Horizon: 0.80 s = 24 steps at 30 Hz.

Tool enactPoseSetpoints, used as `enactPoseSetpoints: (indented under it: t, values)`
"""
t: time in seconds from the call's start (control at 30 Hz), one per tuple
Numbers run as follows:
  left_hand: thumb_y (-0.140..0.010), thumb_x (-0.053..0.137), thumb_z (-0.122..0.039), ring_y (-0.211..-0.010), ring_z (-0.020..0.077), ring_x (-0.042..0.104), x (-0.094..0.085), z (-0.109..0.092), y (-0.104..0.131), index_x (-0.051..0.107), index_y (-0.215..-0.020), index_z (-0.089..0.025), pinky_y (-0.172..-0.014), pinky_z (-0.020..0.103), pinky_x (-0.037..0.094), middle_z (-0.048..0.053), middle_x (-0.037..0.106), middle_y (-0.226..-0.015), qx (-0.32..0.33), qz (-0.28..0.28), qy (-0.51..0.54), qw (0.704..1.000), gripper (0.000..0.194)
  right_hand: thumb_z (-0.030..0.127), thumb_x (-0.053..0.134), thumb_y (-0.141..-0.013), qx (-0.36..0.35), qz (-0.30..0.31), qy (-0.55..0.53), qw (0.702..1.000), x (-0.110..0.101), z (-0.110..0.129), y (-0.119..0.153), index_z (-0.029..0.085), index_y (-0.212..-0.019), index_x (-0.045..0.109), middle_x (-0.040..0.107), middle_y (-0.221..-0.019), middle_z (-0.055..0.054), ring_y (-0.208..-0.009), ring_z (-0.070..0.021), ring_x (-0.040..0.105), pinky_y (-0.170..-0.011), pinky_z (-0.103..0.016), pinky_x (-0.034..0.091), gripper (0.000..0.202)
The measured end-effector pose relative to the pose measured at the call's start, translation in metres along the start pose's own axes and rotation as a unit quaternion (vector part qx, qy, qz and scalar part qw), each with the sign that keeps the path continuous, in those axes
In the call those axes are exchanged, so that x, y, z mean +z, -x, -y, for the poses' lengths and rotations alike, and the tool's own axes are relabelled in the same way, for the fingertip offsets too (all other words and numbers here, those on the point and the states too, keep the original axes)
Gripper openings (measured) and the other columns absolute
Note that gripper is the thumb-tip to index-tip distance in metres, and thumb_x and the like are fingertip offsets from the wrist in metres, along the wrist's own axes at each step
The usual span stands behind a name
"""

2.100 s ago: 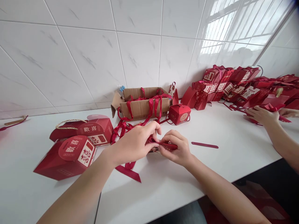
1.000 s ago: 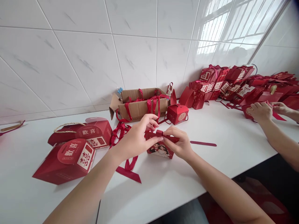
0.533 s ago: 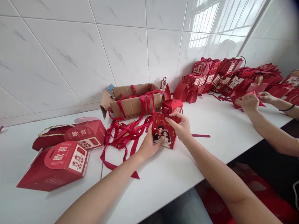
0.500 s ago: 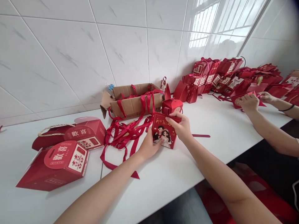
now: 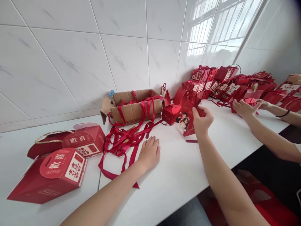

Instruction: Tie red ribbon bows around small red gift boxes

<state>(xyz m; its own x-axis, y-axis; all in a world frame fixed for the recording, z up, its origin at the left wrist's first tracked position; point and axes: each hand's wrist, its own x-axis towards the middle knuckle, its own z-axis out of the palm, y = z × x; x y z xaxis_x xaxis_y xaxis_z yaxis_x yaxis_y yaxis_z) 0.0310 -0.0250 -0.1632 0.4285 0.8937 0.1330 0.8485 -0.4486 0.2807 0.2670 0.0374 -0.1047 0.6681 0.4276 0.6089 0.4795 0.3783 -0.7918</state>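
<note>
My right hand (image 5: 204, 118) grips a red gift box (image 5: 189, 124) by its top edge, near a dark red ribbon loop. The box has a cartoon wedding couple on its front and is tilted just above the table. My left hand (image 5: 149, 153) holds nothing and rests palm down on the white table, fingers lying loosely forward. Beside it spreads a tangle of red ribbons (image 5: 122, 138), trailing out of an open cardboard box (image 5: 136, 112). A small red box (image 5: 169, 114) stands between the cardboard box and the held one.
Two red boxes with white labels stand at left, the nearer one (image 5: 56, 175) in front of a rope-handled one (image 5: 88, 138). Stacked red boxes (image 5: 204, 78) line the tiled wall at right. A co-worker's hands (image 5: 245, 108) handle a red piece there. A ribbon strip (image 5: 191, 141) lies on the table.
My left hand has let go of the couple-print gift box and come down onto the table. My right hand has carried the box to the right, turning and tilting it.
</note>
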Motion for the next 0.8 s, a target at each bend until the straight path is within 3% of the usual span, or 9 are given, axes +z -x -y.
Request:
enactPoseSetpoints:
  t: [0.07,0.13,0.23,0.3,0.4,0.5,0.6,0.7,0.8]
  values:
    - [-0.094,0.028,-0.025,-0.138,0.0294,0.031,0.001,0.001,-0.001,0.046,-0.131,-0.009,-0.112,0.048,0.026,0.018,0.041,-0.144,0.001,0.001,-0.008,1.000,0.044,0.034,0.058,-0.079,0.000,-0.036,0.051,0.998,0.001,-0.019,-0.010,0.014,-0.090,0.063,0.066,-0.089,-0.009,-0.082,-0.0209,0.061,-0.081,-0.037,0.048,0.023]
    - [-0.094,0.028,-0.025,-0.137,0.0295,0.031,0.001,0.001,-0.001,0.047,-0.131,-0.009,-0.112,0.047,0.027,0.018,0.041,-0.144,0.002,0.000,-0.012,1.000,0.044,0.032,0.055,-0.079,-0.004,-0.022,0.111,0.994,0.006,-0.039,-0.011,0.014,-0.099,0.061,0.064,-0.100,-0.011,-0.095,-0.0242,0.058,-0.089,-0.040,0.044,0.028]
    - [-0.094,0.029,-0.025,-0.136,0.0295,0.032,0.001,0.002,-0.001,0.048,-0.129,-0.009,-0.111,0.047,0.028,0.018,0.042,-0.143,0.006,-0.002,-0.016,1.000,0.043,0.040,0.061,-0.074,0.102,0.047,0.225,0.968,0.020,-0.065,0.001,0.013,-0.129,0.043,0.048,-0.131,-0.019,-0.119,-0.0333,0.043,-0.100,-0.049,0.034,0.064]
    - [-0.094,0.030,-0.024,-0.136,0.0289,0.034,0.001,0.002,-0.001,0.047,-0.129,-0.010,-0.111,0.047,0.028,0.017,0.043,-0.142,0.007,-0.004,-0.013,1.000,0.042,0.045,0.069,-0.066,0.184,0.085,0.268,0.942,0.027,-0.075,0.009,0.011,-0.139,0.028,0.032,-0.142,-0.024,-0.127,-0.0409,0.032,-0.102,-0.056,0.028,0.091]
    - [-0.093,0.031,-0.023,-0.135,0.0277,0.034,0.002,0.003,-0.001,0.042,-0.132,-0.009,-0.111,0.047,0.029,0.016,0.044,-0.141,0.007,-0.012,-0.002,1.000,0.043,0.049,0.075,-0.057,0.204,0.098,0.274,0.935,0.030,-0.080,0.014,0.011,-0.141,0.020,0.017,-0.147,-0.026,-0.129,-0.0453,0.025,-0.102,-0.060,0.024,0.107]
    - [-0.092,0.032,-0.022,-0.135,0.0277,0.034,0.003,0.003,-0.002,0.040,-0.133,-0.009,-0.111,0.047,0.029,0.016,0.044,-0.141,0.007,-0.018,0.007,1.000,0.043,0.054,0.060,-0.073,0.160,0.090,0.235,0.955,0.026,-0.079,0.013,0.013,-0.139,0.018,0.023,-0.144,-0.024,-0.128,-0.0383,0.030,-0.101,-0.053,0.030,0.089]
    - [-0.092,0.034,-0.021,-0.135,0.0283,0.034,0.004,0.003,-0.003,0.039,-0.133,-0.008,-0.111,0.048,0.028,0.017,0.044,-0.141,0.001,-0.018,0.014,1.000,0.043,0.049,0.037,-0.088,0.134,0.149,0.199,0.959,0.022,-0.080,0.013,0.013,-0.133,0.026,0.050,-0.123,-0.019,-0.111,-0.0280,0.051,-0.091,-0.042,0.042,0.059]
    - [-0.091,0.034,-0.022,-0.135,0.0288,0.034,0.002,0.002,-0.002,0.034,-0.135,-0.005,-0.112,0.047,0.028,0.019,0.045,-0.140,-0.007,-0.017,0.025,1.000,0.047,0.052,0.037,-0.087,0.136,0.221,0.211,0.942,0.023,-0.084,0.015,0.015,-0.129,0.036,0.059,-0.115,-0.016,-0.104,-0.0264,0.057,-0.086,-0.038,0.045,0.056]
    - [-0.091,0.035,-0.022,-0.135,0.0292,0.034,0.001,0.001,-0.001,0.032,-0.136,-0.005,-0.112,0.048,0.027,0.019,0.045,-0.139,-0.010,-0.017,0.035,0.999,0.048,0.047,0.048,-0.081,0.103,0.303,0.230,0.919,0.025,-0.088,0.016,0.019,-0.122,0.049,0.060,-0.120,-0.012,-0.113,-0.0274,0.054,-0.097,-0.039,0.038,0.049]
